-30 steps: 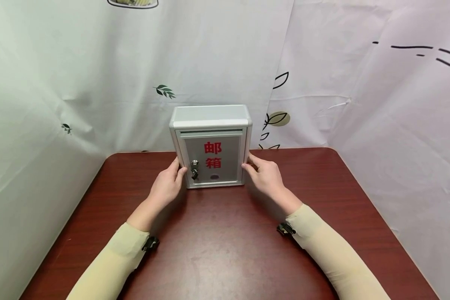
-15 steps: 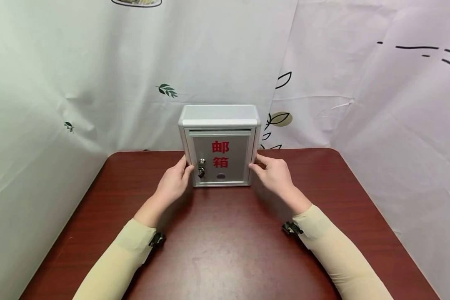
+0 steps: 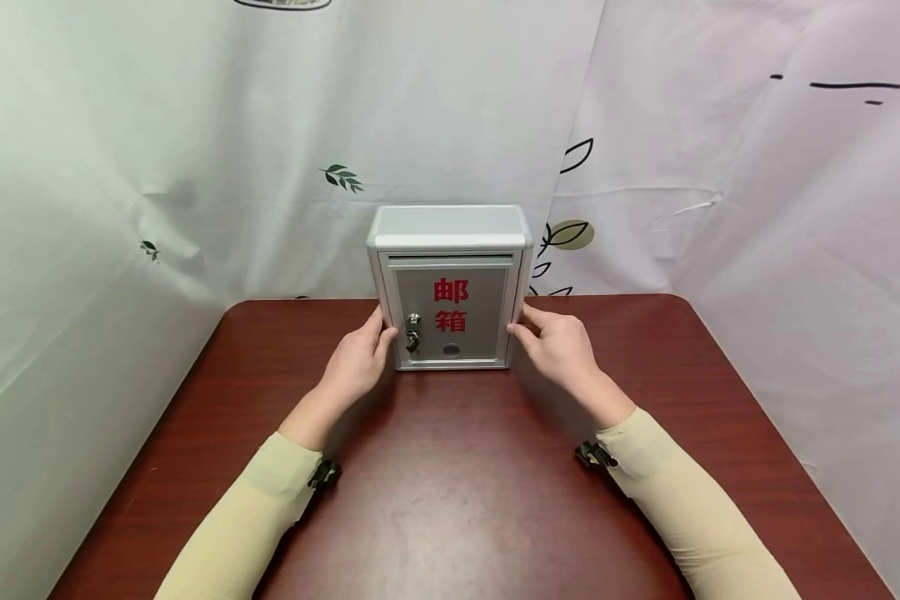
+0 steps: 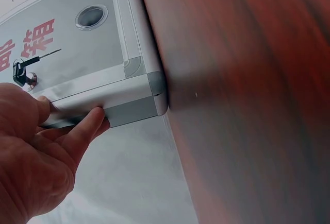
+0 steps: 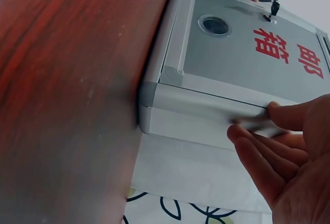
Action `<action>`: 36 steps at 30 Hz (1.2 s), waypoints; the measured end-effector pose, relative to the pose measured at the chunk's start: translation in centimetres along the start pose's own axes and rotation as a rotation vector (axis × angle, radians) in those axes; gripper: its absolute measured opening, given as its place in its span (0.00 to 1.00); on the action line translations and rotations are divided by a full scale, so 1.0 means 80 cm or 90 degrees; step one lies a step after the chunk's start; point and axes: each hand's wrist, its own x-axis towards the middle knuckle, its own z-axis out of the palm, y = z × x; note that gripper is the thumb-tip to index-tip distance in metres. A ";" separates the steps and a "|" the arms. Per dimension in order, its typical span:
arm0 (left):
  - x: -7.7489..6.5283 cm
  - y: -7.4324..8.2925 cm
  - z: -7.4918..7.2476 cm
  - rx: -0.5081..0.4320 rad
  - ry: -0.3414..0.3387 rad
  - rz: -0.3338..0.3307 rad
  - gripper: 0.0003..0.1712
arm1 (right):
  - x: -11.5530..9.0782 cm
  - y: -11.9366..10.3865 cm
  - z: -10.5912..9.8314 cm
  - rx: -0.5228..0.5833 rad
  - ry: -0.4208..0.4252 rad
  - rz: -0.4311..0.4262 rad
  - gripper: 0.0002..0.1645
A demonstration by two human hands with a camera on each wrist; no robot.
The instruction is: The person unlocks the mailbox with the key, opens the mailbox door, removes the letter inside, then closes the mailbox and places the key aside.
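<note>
A silver metal mailbox [image 3: 451, 229] stands upright at the back of the table, its front marked with red Chinese characters [image 3: 451, 305]. A lock with keys [image 3: 412, 340] sits at the left of its door, which is closed. My left hand [image 3: 356, 358] holds the box's left side, thumb at the front edge. In the left wrist view its fingers [image 4: 87, 131] lie along the side panel. On the opposite side my right hand [image 3: 558, 346] holds the box, thumb at the front edge and fingers at the side panel. A small round window [image 5: 214, 26] shows low on the door.
The dark red wooden table [image 3: 442, 483] extends in front of the box and to both sides. White cloth [image 3: 450, 100] with printed leaves hangs behind it and along both sides. Wrist cameras [image 3: 325, 475] are strapped at both sleeves.
The mailbox and both hands have shifted slightly to the right along the back of the table, mostly in the first half second. The head view has also turned a little left. Both holds look the same.
</note>
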 end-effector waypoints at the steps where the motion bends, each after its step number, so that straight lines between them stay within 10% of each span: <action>1: 0.000 0.000 0.001 0.000 -0.003 -0.002 0.30 | 0.000 0.000 0.000 -0.006 -0.001 -0.001 0.25; 19: 0.005 -0.003 0.003 -0.003 -0.023 -0.007 0.37 | 0.003 -0.009 -0.009 -0.077 -0.043 0.036 0.28; 36: 0.005 -0.010 0.002 -0.004 -0.028 0.002 0.37 | -0.003 -0.046 -0.023 -0.065 0.025 -0.002 0.16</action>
